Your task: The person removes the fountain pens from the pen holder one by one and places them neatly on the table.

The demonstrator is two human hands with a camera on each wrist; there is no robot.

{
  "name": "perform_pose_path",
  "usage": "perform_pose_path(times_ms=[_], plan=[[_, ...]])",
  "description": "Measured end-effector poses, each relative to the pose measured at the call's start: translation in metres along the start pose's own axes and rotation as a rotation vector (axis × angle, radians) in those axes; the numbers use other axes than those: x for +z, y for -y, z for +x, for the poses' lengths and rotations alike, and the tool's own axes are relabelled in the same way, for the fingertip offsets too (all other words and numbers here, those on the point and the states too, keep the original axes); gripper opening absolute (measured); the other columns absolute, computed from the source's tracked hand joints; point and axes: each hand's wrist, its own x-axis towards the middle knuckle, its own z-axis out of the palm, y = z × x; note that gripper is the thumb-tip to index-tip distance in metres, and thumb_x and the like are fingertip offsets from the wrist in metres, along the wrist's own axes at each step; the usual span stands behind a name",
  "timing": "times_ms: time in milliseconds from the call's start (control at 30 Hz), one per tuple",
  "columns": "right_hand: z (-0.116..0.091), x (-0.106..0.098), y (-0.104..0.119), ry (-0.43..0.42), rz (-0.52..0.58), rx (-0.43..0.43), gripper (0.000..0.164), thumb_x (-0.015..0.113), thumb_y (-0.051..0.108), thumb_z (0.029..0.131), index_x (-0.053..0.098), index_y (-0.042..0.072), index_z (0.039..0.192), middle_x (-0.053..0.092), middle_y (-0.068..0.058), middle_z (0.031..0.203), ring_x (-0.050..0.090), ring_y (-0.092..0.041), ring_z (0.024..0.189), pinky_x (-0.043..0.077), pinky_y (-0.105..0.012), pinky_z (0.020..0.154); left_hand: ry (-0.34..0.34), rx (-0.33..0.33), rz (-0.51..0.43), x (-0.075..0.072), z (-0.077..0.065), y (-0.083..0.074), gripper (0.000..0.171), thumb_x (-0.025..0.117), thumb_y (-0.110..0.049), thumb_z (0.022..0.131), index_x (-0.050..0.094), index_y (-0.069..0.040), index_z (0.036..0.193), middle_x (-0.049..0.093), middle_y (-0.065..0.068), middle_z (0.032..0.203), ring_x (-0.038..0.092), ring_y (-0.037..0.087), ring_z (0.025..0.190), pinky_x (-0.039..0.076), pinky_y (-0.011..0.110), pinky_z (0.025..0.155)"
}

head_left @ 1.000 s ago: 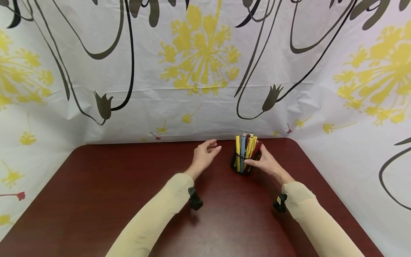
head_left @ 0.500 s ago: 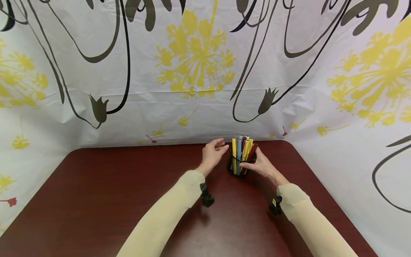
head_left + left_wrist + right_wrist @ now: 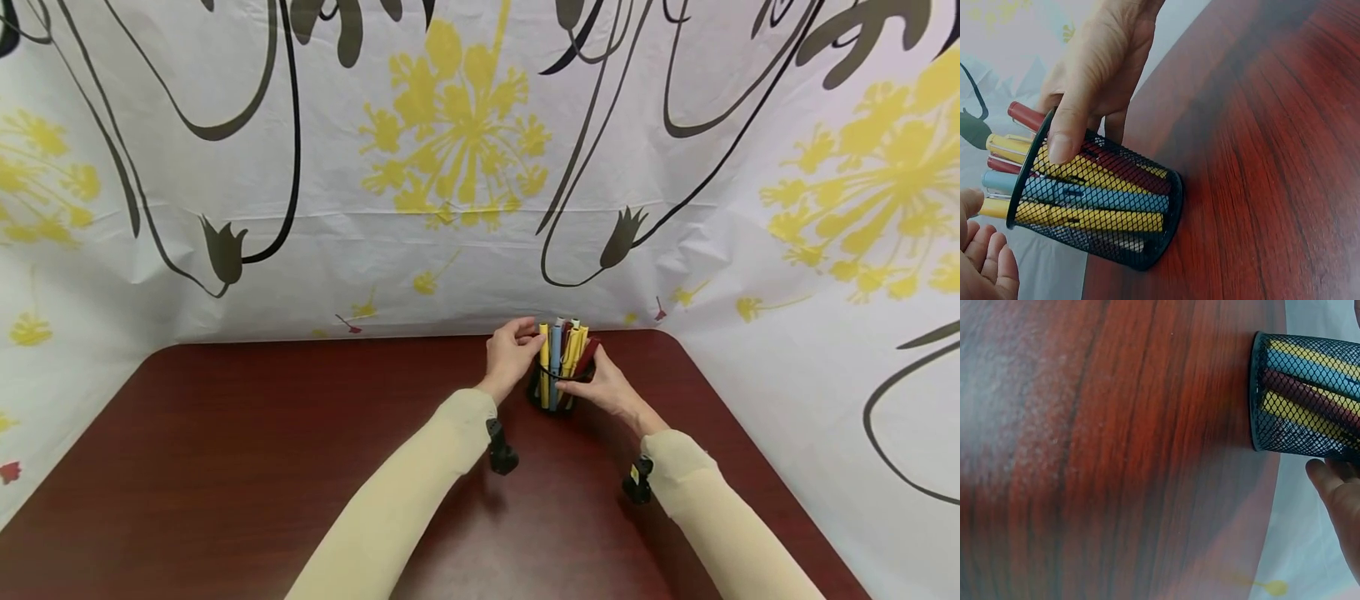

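Black mesh cup [image 3: 1094, 194] full of yellow, blue and dark red pens [image 3: 556, 354] is standing upright near the back of the table [image 3: 300, 433]. Right hand [image 3: 613, 387] has its grip curled round the side, thumb on the mesh. Left hand's [image 3: 510, 354] grip is spread by the leftmost yellow pen, can't tell if the thumb touches it

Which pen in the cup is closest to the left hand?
The leftmost yellow pen in the mesh cup, its top beside the left hand. The blue pen separates it from the other yellow pens.
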Motion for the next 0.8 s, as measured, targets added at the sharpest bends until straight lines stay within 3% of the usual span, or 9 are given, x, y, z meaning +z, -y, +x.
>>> perform_pose_path(times_ms=[467,800], plan=[[0.0,0.005,-0.001,0.004,0.008,-0.01,0.081,0.076,0.024,0.08,0.025,0.006,0.14,0.045,-0.02,0.132,0.05,-0.034,0.119,0.042,-0.05,0.097,-0.079,-0.02,0.034,0.012,0.004,0.005,0.031,0.068,-0.021,0.088,0.065,-0.014,0.118,0.067,0.004,0.108,0.064,0.018,0.097,0.054,0.024,0.075],[-0.001,0.004,-0.004,-0.025,0.003,-0.005,0.081,0.077,0.022,0.079,0.026,0.008,0.139,0.045,-0.018,0.131,0.047,-0.032,0.12,0.037,-0.048,0.101,-0.114,0.0,0.044,0.018,0.005,0.005,0.025,0.068,-0.019,0.087,0.067,-0.014,0.112,0.069,0.003,0.103,0.065,0.017,0.093,0.053,0.023,0.072]])
